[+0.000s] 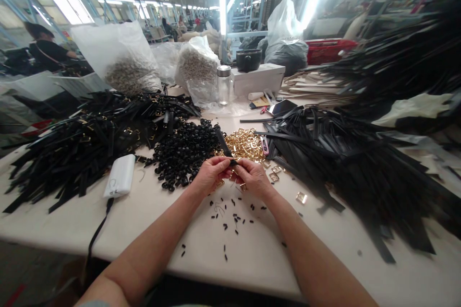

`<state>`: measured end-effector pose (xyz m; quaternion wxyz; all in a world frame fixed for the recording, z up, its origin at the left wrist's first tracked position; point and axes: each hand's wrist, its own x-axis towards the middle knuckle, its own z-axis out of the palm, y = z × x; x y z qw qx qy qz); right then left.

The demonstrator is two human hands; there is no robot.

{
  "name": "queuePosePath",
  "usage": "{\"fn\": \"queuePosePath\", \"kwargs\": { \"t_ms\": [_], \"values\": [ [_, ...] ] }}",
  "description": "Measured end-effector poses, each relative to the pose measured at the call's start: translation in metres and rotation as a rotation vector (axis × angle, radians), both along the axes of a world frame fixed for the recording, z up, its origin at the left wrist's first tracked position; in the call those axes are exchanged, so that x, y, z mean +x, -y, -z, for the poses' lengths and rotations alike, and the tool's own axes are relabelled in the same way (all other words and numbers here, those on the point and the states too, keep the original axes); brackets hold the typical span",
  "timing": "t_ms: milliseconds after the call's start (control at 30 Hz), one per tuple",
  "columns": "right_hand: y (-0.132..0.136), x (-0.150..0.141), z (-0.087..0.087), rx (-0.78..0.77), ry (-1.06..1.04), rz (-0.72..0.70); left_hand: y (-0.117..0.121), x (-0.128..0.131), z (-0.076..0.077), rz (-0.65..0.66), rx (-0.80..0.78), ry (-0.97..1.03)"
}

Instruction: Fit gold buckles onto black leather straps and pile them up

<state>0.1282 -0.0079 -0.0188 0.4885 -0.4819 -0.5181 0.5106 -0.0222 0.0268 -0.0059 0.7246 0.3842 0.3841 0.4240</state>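
Both hands meet at the middle of the table, pinching one black strap (224, 143) near its lower end. My left hand (215, 172) has thumb and fingers closed on it from the left. From the right, my right hand (252, 175) grips the same end, its fingertips almost touching the left ones. The strap's other end points up and away. Just behind the hands lies a heap of gold buckles (245, 144). A pile of small black loops (185, 151) sits to their left. Whether a buckle is on the strap is hidden by the fingers.
Black straps (317, 148) spread over the right side; straps with gold buckles (108, 129) cover the left. A white power bank (120, 176) with a cable lies front left. Small black bits (235, 218) dot the tabletop. A glass bottle (224, 86) stands behind; a person (46, 50) is far left.
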Motion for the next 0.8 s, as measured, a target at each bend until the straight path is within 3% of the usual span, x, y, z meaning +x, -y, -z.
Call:
{"fn": "queuePosePath", "kwargs": {
  "t_ms": [133,200,400,567,700,800],
  "values": [
    [-0.001,0.0,0.001,0.0,-0.022,-0.012,0.0,0.001,0.001,-0.15,0.239,-0.136],
    [0.0,0.001,0.001,0.013,0.021,-0.011,0.0,0.001,0.002,-0.159,0.314,-0.211],
    [0.0,0.004,0.004,0.074,0.245,0.025,-0.001,-0.001,0.007,-0.052,0.299,-0.299],
    [-0.002,0.005,0.006,0.063,0.212,-0.031,-0.002,-0.001,0.01,-0.016,0.345,-0.347],
    [0.0,0.006,-0.001,0.102,0.293,-0.049,-0.002,-0.002,0.013,-0.015,0.393,-0.408],
    [0.002,0.004,-0.006,0.089,0.237,-0.059,-0.003,-0.003,0.015,-0.013,0.412,-0.422]
  ]
}}
